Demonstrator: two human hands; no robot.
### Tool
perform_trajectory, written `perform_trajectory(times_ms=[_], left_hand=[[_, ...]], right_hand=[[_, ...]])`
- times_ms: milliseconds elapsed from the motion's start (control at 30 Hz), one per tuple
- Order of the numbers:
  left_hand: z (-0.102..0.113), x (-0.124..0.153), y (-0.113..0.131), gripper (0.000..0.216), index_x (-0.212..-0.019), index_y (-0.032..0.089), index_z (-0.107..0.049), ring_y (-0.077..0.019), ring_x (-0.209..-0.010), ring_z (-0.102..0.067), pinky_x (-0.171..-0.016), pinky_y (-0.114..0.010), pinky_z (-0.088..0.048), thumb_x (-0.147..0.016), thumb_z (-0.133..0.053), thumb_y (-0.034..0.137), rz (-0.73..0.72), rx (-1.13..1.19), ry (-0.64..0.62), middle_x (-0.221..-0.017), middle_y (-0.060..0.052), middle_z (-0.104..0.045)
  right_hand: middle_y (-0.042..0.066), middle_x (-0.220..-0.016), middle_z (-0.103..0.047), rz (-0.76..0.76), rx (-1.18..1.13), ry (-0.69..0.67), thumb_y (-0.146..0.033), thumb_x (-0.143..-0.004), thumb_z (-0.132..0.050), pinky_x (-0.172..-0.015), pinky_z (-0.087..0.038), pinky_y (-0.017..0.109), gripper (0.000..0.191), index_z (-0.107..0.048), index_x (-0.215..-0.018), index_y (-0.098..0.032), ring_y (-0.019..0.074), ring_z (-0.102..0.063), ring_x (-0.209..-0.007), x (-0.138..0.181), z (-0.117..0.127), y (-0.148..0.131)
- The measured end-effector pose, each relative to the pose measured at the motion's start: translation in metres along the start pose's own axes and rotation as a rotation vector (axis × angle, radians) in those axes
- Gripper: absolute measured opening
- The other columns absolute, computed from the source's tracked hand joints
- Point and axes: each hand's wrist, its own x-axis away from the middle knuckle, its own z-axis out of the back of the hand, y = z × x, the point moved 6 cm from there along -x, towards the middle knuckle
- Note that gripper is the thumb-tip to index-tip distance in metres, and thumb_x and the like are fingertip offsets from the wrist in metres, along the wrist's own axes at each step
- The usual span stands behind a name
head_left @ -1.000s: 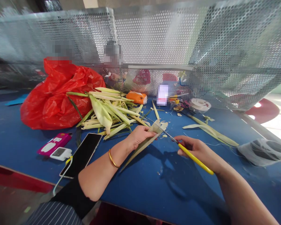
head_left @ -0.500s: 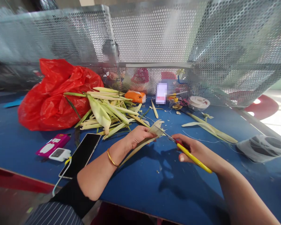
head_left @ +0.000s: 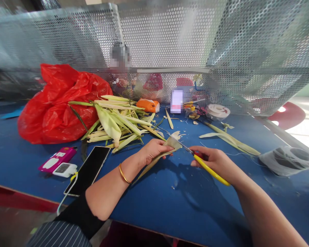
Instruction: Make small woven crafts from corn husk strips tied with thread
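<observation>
My left hand point(head_left: 156, 150) is closed on a pale corn husk point(head_left: 174, 141), whose long end trails back under my wrist. In my right hand point(head_left: 211, 159) is a pair of scissors point(head_left: 212, 171) with yellow handles, my fingers wrapped round the grip. The thin blades lie at the husk's upper edge, pointing up and left; whether they are parted is too fine to tell. Beyond my left hand lies a heap of husks point(head_left: 128, 123) in pale green and yellow.
A red plastic bag point(head_left: 59, 109) stands at left. Near it lie a dark phone point(head_left: 89, 171), a magenta power bank point(head_left: 58, 159), and an orange packet point(head_left: 147, 105). To the right are a long husk strip point(head_left: 233, 140), a white tape roll point(head_left: 218, 111) and a thread spool point(head_left: 285, 161). Perforated metal panels point(head_left: 167, 41) border the back.
My right thumb has drawn in closer to the scissors' handles, and the yellow handles sit nearer together. The husk top has tilted slightly right in my left hand.
</observation>
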Motion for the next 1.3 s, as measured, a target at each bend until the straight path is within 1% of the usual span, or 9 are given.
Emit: perform_trajectory(times_ms=[200, 300, 433, 567, 700, 800, 867, 1033, 1300], left_hand=[[-0.001, 0.0, -0.002, 0.017, -0.069, 0.011, -0.072, -0.0084, -0.049, -0.053, -0.045, -0.02, -0.037, -0.063, -0.08, 0.025, 0.014, 0.012, -0.001, -0.062, -0.005, -0.067], [-0.001, 0.001, -0.002, 0.015, -0.067, 0.011, -0.072, -0.0079, -0.047, -0.052, -0.046, -0.02, -0.038, -0.065, -0.077, 0.025, 0.006, 0.017, -0.001, -0.061, -0.004, -0.067], [0.005, 0.001, -0.001, 0.011, -0.072, 0.012, -0.07, -0.0105, -0.048, -0.055, -0.049, -0.023, -0.044, -0.069, -0.073, 0.022, -0.004, 0.121, 0.137, -0.062, -0.003, -0.067], [0.012, 0.003, 0.002, 0.007, -0.076, 0.014, -0.068, -0.0116, -0.051, -0.057, -0.054, -0.025, -0.047, -0.07, -0.069, 0.017, -0.056, 0.244, 0.282, -0.061, -0.001, -0.065], [0.012, 0.005, 0.004, 0.009, -0.076, 0.014, -0.068, -0.011, -0.057, -0.058, -0.061, -0.025, -0.047, -0.068, -0.068, 0.014, -0.142, 0.278, 0.351, -0.067, -0.001, -0.066], [0.007, 0.008, 0.003, 0.011, -0.077, 0.014, -0.068, -0.0114, -0.061, -0.058, -0.062, -0.025, -0.045, -0.067, -0.069, 0.016, -0.202, 0.232, 0.349, -0.07, 0.0, -0.066], [0.0, 0.01, 0.002, 0.012, -0.077, 0.014, -0.067, -0.0109, -0.062, -0.056, -0.062, -0.024, -0.043, -0.067, -0.07, 0.019, -0.231, 0.187, 0.323, -0.07, 0.001, -0.064], [-0.018, 0.015, 0.001, 0.016, -0.071, 0.015, -0.06, -0.0093, -0.058, -0.048, -0.056, -0.022, -0.036, -0.065, -0.071, 0.025, -0.278, 0.056, 0.198, -0.064, 0.004, -0.055], [-0.019, 0.016, 0.004, 0.024, -0.068, 0.016, -0.059, -0.0094, -0.055, -0.043, -0.054, -0.023, -0.032, -0.074, -0.064, 0.039, -0.26, 0.045, 0.164, -0.059, 0.004, -0.051]], right_hand=[[0.0, -0.069, -0.06, 0.031, 0.019, -0.004, -0.06, -0.071, -0.07, -0.059, -0.04, 0.028, 0.057, -0.071, -0.113, -0.021, 0.0159, -0.048, -0.064, 0.001, 0.0, -0.003], [0.0, -0.066, -0.059, 0.026, 0.075, 0.106, -0.062, -0.074, -0.064, -0.054, -0.039, 0.027, 0.061, -0.07, -0.115, -0.019, 0.0152, -0.048, -0.059, 0.001, 0.009, -0.005], [0.003, -0.074, -0.067, -0.042, 0.485, 0.317, -0.055, -0.082, -0.056, -0.054, -0.037, 0.029, 0.048, -0.066, -0.118, -0.025, 0.02, -0.058, -0.063, 0.002, 0.025, -0.003], [0.009, -0.093, -0.071, -0.003, 0.924, 0.229, -0.033, -0.087, -0.05, -0.054, -0.036, 0.03, 0.039, -0.062, -0.123, -0.025, 0.0237, -0.064, -0.072, 0.001, 0.021, 0.004], [0.011, -0.085, -0.069, -0.034, 1.001, 0.188, -0.025, -0.086, -0.051, -0.054, -0.035, 0.031, 0.031, -0.067, -0.112, -0.023, 0.0256, -0.065, -0.071, 0.005, 0.023, 0.013], [0.012, -0.085, -0.07, -0.064, 0.805, 0.446, -0.041, -0.088, -0.054, -0.055, -0.037, 0.034, 0.027, -0.071, -0.096, -0.021, 0.0272, -0.064, -0.07, 0.011, 0.035, 0.001], [0.01, -0.089, -0.071, 0.015, 0.429, 0.585, -0.051, -0.085, -0.057, -0.061, -0.043, 0.034, 0.033, -0.07, -0.097, -0.022, 0.0247, -0.064, -0.074, 0.01, 0.034, -0.013], [0.005, -0.079, -0.069, 0.006, -0.377, 0.324, -0.054, -0.068, -0.072, -0.06, -0.047, 0.03, 0.041, -0.068, -0.087, -0.018, 0.0173, -0.06, -0.067, -0.021, -0.015, -0.029], [0.0, -0.062, -0.059, -0.01, -0.553, 0.333, -0.051, -0.063, -0.076, -0.054, -0.041, 0.026, 0.036, -0.066, -0.071, -0.017, 0.0123, -0.048, -0.057, -0.029, -0.038, -0.028]])
